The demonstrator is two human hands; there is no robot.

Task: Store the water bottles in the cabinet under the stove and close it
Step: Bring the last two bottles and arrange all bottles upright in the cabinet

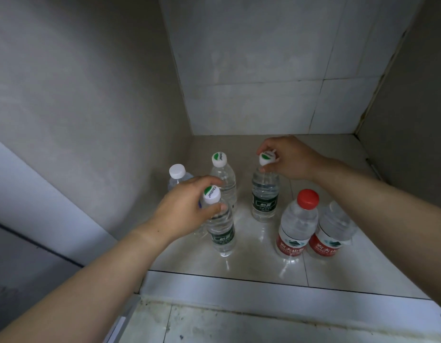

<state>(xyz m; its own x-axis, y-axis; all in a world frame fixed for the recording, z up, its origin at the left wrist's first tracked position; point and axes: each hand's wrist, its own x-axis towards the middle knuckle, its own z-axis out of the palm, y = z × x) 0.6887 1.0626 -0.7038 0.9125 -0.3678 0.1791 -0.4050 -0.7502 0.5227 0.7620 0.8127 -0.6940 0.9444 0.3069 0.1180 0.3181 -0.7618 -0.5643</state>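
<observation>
Six water bottles stand upright on the tiled cabinet floor (338, 271), and we have two of them by the neck. Our left hand (184, 209) is closed around the cap end of the near green-label bottle (220, 231), thumb and fingers pinching just under its white cap. Our right hand (286, 159) is closed the same way on the cap of the far green-label bottle (264, 196), which stands a little deeper in and to the right. Between and behind them stands a third green-cap bottle (223, 174), and just beside the left wall a bottle with a plain white cap (177, 173), partly hidden by our left hand. To the right, near the front, two red-label bottles stand touching: one with its red cap (307, 199) in plain sight, the other (334, 233) partly hidden under our right forearm.

We judge that we are at the setting-down step: both held bottles seem to rest their bases on the tiles, though we cannot tell whether they bear their full weight yet. Next we would let go of both caps and lift our hands straight up and back, clear of the neighbouring bottles so none tips. No door shows in this view, so closing the cabinet is left to do, once our arms are past the front sill (264, 293).
</observation>
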